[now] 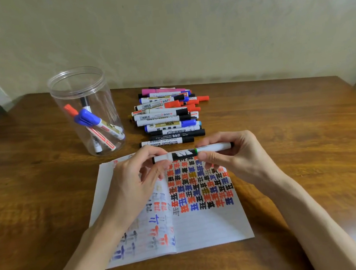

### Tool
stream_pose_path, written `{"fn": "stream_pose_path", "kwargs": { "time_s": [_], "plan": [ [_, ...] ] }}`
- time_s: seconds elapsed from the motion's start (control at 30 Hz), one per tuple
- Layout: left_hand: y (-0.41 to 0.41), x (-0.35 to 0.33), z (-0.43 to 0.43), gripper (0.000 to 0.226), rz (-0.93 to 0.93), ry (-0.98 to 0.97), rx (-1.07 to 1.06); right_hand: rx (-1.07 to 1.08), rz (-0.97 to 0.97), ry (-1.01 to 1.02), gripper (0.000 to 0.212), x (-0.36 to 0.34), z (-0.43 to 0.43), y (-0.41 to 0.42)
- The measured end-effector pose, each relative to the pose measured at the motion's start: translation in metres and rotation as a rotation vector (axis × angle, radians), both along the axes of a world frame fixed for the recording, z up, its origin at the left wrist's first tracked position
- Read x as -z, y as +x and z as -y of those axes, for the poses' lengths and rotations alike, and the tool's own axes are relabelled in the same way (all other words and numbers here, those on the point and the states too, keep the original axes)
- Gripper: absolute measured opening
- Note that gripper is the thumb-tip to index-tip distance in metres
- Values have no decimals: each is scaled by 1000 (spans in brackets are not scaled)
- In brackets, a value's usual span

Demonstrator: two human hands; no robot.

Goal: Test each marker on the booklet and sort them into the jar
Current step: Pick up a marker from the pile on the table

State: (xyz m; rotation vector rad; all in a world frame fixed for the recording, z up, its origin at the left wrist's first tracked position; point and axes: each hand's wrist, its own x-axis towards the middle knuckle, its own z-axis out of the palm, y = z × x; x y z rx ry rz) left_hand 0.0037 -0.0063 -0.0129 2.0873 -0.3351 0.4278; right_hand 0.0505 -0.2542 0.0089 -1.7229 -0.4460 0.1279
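Both hands pinch one whiteboard marker (187, 153), held level just above booklet's (204, 226) far edge: left hand (137, 178) on left end, right hand (236, 157) on right half. Booklet lies open on brown wooden table (304, 132); pale wall (183, 24) behind. Marker: white barrel, black label, thin green band, black ends. Beyond booklet, marker pile (166, 116); off its far left corner, clear open jar (87, 113) holding several markers.

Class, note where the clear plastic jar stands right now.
In the head view the clear plastic jar stands upright on the brown wooden table, left of the pile of loose markers and beyond the open booklet.
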Motion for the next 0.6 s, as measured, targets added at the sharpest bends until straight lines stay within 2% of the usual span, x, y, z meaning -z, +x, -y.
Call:
{"fn": "stream_pose_path", "kwargs": {
  "time_s": [0.6],
  "plan": [
    [-2,-13,-3,6,-9,-82,-4,-12,68,80,20,11,-18,-5]
  ]
}}
